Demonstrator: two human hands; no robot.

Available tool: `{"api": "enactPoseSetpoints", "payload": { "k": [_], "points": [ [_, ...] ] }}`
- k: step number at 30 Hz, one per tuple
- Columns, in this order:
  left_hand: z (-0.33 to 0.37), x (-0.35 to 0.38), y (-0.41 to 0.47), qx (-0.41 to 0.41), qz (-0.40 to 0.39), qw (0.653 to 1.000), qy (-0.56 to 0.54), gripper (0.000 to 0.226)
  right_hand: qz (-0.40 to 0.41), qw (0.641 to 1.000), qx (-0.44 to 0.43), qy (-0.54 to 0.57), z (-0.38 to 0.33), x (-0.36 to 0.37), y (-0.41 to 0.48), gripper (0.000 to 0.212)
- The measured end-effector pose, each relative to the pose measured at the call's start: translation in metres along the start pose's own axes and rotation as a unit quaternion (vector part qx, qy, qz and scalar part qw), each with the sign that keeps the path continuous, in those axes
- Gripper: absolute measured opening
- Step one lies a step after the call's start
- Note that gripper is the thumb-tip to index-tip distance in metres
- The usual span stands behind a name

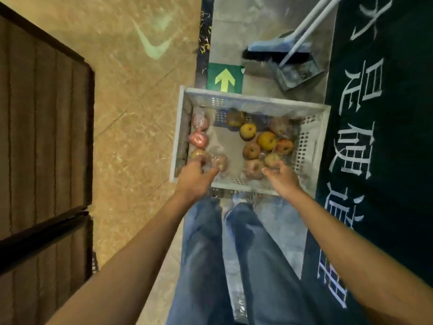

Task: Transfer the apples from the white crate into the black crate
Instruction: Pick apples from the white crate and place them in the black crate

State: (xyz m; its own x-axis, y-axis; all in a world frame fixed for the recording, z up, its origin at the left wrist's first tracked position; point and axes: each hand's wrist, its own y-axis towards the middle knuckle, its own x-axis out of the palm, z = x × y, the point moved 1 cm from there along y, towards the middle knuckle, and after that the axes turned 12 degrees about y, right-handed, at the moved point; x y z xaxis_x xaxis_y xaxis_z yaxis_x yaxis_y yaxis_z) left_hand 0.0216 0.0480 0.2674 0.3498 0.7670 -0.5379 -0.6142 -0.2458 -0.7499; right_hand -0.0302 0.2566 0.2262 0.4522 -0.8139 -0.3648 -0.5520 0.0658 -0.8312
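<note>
1. The white crate (pixel 255 104) sits on the floor (pixel 131 127) just ahead of your feet. Its near rim is close to your jeans (pixel 203 254).
2. The apples (pixel 267 140) are all inside the white crate, in two groups. One row runs along the left wall and a denser cluster lies right of centre. A bare strip of crate bottom separates them. Several look wrapped in clear film.
3. Your left hand (pixel 194 178) is over the near-left corner of the crate. Its fingers reach forward and touch a wrapped apple (pixel 219 161), with another apple just to its left. Motion blur hides the fingertips, so you cannot tell whether the hand is pinching or only touching.
4. Your right hand (pixel 282 177) is over the near-right part of the crate. Its fingers bend down onto a yellowish apple (pixel 271 158), and the thumb sticks out toward a large pinkish one beside it. You cannot tell whether that grip has closed.
5. The two hands are apart, one at each group.
6. Surroundings:
   - A dark mat (pixel 386 66) with white characters lies right of the crate.
   - A green sign (pixel 224 78) with a yellow arrow lies just beyond the crate.
   - A broom (pixel 276 51) and a dustpan (pixel 297 76) lie farther out.
   - A brown ribbed mat (pixel 42 137) lies far left.
</note>
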Motion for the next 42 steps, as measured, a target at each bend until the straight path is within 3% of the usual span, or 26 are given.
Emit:
{"api": "enactPoseSetpoints", "payload": {
  "k": [4, 9, 12, 15, 18, 22, 29, 35, 42],
  "points": [
    [-0.011, 0.049, 0.104, 0.029, -0.027, 0.999, 0.027, 0.058, -0.003, 0.999, 0.02, -0.028, 0.037, 0.023, 0.096, 0.048],
    [-0.042, 0.114, 0.234, 0.091, -0.031, 0.988, 0.118, 0.073, 0.003, 0.999, 0.005, -0.052, 0.087, 0.063, 0.219, 0.044],
    [-0.054, 0.14, 0.3, 0.117, -0.01, 0.979, 0.165, 0.071, 0.04, 0.999, -0.002, -0.036, 0.107, 0.092, 0.277, 0.068],
    [-0.062, 0.159, 0.355, 0.137, 0.019, 0.971, 0.193, 0.072, 0.091, 0.993, -0.03, -0.069, 0.124, 0.121, 0.315, 0.077],
    [-0.061, 0.175, 0.396, 0.146, 0.022, 0.973, 0.176, 0.075, 0.167, 0.978, -0.064, -0.11, 0.136, 0.137, 0.338, 0.082],
    [-0.048, 0.197, 0.435, 0.114, -0.006, 0.992, 0.061, 0.072, 0.22, 0.957, -0.13, -0.137, 0.151, 0.146, 0.352, 0.07],
    [-0.034, 0.214, 0.469, 0.047, -0.012, 0.994, -0.099, 0.09, 0.236, 0.946, -0.139, -0.176, 0.165, 0.147, 0.361, 0.086],
    [-0.05, 0.211, 0.463, -0.011, -0.011, 0.984, -0.176, 0.114, 0.199, 0.964, -0.126, -0.126, 0.156, 0.14, 0.354, 0.08],
    [-0.06, 0.17, 0.369, -0.106, -0.096, 0.963, -0.228, 0.08, 0.152, 0.979, -0.106, -0.083, 0.117, 0.115, 0.293, 0.083]
  ]
}}
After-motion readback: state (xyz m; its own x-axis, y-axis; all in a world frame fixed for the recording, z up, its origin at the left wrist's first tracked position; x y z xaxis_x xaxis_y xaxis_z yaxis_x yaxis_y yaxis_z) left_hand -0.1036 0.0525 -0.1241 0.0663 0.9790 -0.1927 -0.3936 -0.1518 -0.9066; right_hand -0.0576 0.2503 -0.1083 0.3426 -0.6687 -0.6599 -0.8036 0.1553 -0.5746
